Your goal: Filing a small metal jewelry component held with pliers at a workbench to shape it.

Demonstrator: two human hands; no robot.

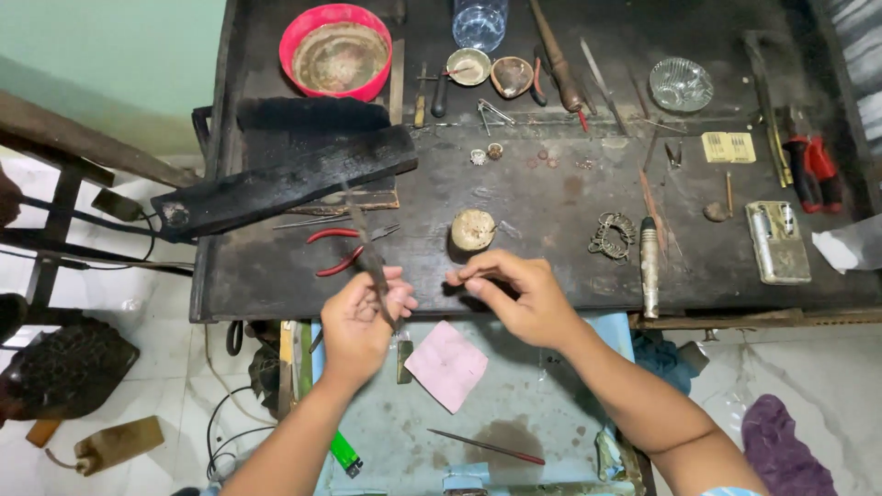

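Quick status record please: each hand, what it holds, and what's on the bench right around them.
left hand: grips a thin dark tool, tip pointing up and away
right hand: fingertips pinched together; what they hold is too small to tell
ahead of hands: round wooden block on the dark workbench
left of block: red-handled pliers
below hands: pink cloth square
right of block: wire rings, metal cylinder

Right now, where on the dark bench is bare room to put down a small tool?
Bare patches: the front strip between the wire coil and the right hand, and between the red pliers and the round block. The back row by the red bowl is crowded.
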